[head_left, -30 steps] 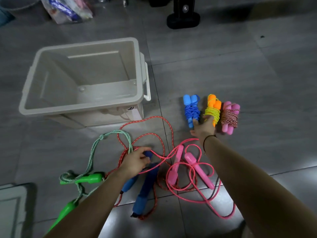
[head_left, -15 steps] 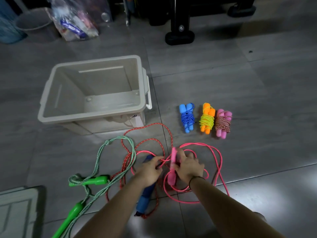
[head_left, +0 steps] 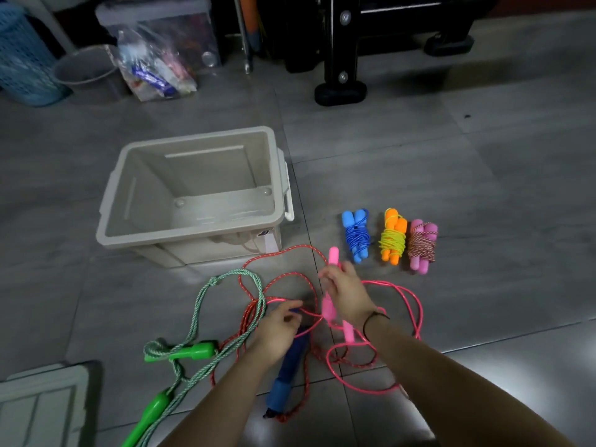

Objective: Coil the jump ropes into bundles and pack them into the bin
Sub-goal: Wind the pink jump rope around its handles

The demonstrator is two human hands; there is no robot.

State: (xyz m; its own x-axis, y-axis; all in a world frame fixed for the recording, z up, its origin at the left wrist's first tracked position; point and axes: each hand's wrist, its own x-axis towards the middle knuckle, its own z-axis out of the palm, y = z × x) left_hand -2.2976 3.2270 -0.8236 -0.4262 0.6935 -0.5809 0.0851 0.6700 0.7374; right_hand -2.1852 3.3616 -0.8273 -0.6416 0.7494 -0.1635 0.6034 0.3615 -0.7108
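Gripping the pink handles together in my right hand, ready for winding; my left hand curls at the tangled pink cord, its hold unclear; the bin sits empty just ahead.

A beige, open-topped plastic bin sits upright on the floor, left of centre. Right of centre, three coiled bundles lie side by side in a row: a blue bundle, an orange-handled bundle wound in yellow cord, and a pink-handled bundle wound in striped cord. Across the lower middle, three uncoiled ropes overlap in tangled loops. A pale green rope with bright green handles lies lower left. A red speckled rope has dark blue handles. A loose pink rope has one pink handle gripped by the right hand.
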